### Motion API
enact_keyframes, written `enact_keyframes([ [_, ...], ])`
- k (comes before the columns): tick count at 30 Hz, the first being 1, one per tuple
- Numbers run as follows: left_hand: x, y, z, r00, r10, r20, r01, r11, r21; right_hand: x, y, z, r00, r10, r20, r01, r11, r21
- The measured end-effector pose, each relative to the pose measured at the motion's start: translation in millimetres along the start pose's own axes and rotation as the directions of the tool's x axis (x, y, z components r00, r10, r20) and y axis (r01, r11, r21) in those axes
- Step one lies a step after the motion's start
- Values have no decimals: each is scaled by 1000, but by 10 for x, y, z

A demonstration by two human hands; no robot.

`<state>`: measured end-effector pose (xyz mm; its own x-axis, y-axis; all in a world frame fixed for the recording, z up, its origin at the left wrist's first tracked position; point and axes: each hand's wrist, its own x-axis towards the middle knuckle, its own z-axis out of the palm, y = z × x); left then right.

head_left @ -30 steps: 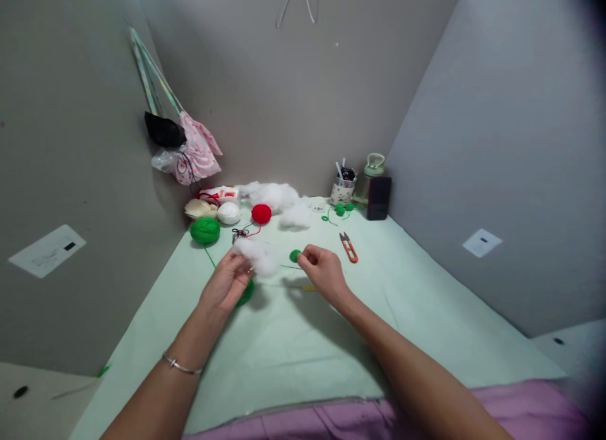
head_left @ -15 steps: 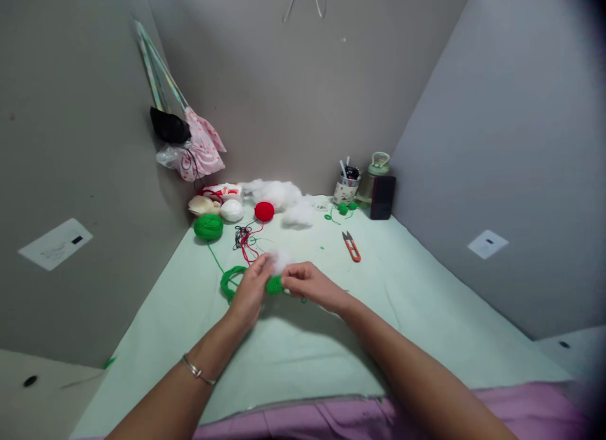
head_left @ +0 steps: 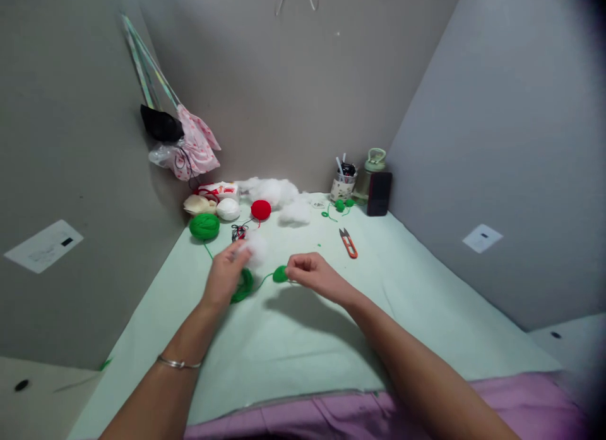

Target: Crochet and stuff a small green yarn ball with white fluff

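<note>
Left hand (head_left: 226, 269) is half curling, pinching a white tuft (head_left: 255, 249), left of the snips (head_left: 349, 243). Right hand (head_left: 316, 274) is closing thumb and fingers on a green piece (head_left: 279, 274), nearer than the snips and to their left; a strand (head_left: 266, 279) is running from it toward a yarn coil (head_left: 249, 285).

Piece is looking knitted: likely light, soft, giving when squeezed, not slippery; rim is seeming the best hold, strand kept free. Tuft is probably weighing almost nothing, squashing and tearing easily; thick middle is suiting a loose pinch.

Pale, slightly creased worktop (head_left: 284, 358) is carrying everything. Beyond the snips, leftward, a green ball (head_left: 204, 226), red ball (head_left: 261, 209) and stuffing (head_left: 272, 192) are lying; cup (head_left: 343, 189), bottle (head_left: 374, 159) and phone (head_left: 380, 194) are standing behind the snips. Grey walls (head_left: 284, 99) are enclosing it; a pink bag (head_left: 196, 143) is hanging far left of the snips.
</note>
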<state>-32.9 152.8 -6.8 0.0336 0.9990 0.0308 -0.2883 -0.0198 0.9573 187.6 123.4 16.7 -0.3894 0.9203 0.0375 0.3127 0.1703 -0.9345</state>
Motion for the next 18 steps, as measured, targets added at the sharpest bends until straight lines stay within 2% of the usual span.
enact_keyframes([
  [2, 15, 56, -43, 999, 45, -29, -47, 998, -52, 37, 54, -20, 981, -10, -195, -13, 993, -121],
  [3, 3, 78, -45, 999, 44, -14, -45, 997, -67, 55, 84, -21, 967, -16, -256, -25, 988, -155],
  [6, -84, 65, 40, 994, -19, 109, 24, 999, -48, 89, 154, 24, 939, -53, -339, -32, 970, -239],
  [8, -147, -1, 138, 977, -74, 201, 72, 997, 14, 88, 178, 74, 938, -89, -336, -16, 955, -295],
  [10, -187, -72, 227, 965, -94, 247, 78, 994, 77, 76, 189, 120, 945, -123, -302, 11, 938, -347],
  [13, -203, -135, 295, 977, -37, 210, 11, 992, 124, 53, 190, 158, 955, -172, -244, 55, 905, -421],
  [18, -197, -167, 286, 986, 24, 165, -55, 980, 189, 18, 168, 156, 961, -238, -137, 130, 833, -537],
])
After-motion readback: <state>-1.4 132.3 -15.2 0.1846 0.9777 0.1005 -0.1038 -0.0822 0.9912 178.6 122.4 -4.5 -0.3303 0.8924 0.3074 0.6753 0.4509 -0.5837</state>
